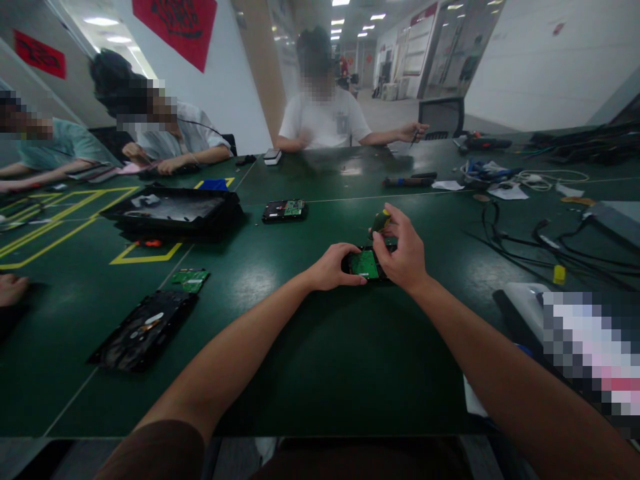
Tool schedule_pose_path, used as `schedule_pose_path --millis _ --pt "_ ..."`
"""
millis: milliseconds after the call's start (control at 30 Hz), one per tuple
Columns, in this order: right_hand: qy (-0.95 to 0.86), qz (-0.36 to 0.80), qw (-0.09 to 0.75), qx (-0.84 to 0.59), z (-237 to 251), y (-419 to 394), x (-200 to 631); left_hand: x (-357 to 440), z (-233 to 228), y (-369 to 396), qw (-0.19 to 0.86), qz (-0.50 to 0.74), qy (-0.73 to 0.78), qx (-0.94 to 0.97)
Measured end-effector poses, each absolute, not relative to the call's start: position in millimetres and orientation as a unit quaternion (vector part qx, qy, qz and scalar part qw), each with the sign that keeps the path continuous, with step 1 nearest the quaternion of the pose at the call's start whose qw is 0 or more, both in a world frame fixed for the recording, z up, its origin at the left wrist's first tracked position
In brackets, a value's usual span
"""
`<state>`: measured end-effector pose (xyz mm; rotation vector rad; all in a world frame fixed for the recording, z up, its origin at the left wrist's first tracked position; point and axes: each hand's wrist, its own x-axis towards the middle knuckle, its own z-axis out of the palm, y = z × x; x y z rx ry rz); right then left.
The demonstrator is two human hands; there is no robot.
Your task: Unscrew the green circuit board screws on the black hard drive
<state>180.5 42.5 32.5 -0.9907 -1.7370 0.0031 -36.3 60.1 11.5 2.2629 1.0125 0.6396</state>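
Observation:
A small black hard drive with a green circuit board [365, 264] lies on the dark green table [310, 360] in front of me. My left hand [333, 267] grips its left end. My right hand [403, 254] is closed around a screwdriver with a green and black handle [381, 221], held upright over the drive's right side. The screwdriver's tip is hidden behind my fingers.
An opened drive [143, 331] and a loose green board [191, 278] lie at the left. A black tray [175, 211] and another drive [285, 211] sit further back. Cables [545, 243] spread at the right. Three people sit across the table; another person's hand [11, 289] rests at the left edge.

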Motion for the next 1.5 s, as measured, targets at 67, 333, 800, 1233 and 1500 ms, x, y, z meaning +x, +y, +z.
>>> schedule_pose_path --millis 67,333,800,1233,1500 --pt "-0.726 -0.008 0.544 -0.419 32.6 42.4 181.1 -36.4 12.0 60.1 0.282 0.235 0.378 0.85" --pt "-0.737 -0.002 0.542 -0.403 31.8 43.1 181.7 -36.4 10.4 60.1 0.273 0.245 0.368 0.855" --pt "-0.733 -0.017 0.543 -0.409 30.3 44.4 183.0 -36.7 9.6 60.7 0.276 0.24 0.374 0.852" --pt "-0.731 -0.034 0.547 -0.406 30.2 45.0 183.2 -36.8 9.1 62.5 0.273 0.24 0.367 0.856" --pt "-0.727 -0.031 0.55 -0.409 32.8 44.8 181.0 -36.0 8.0 61.4 0.27 0.242 0.372 0.854"
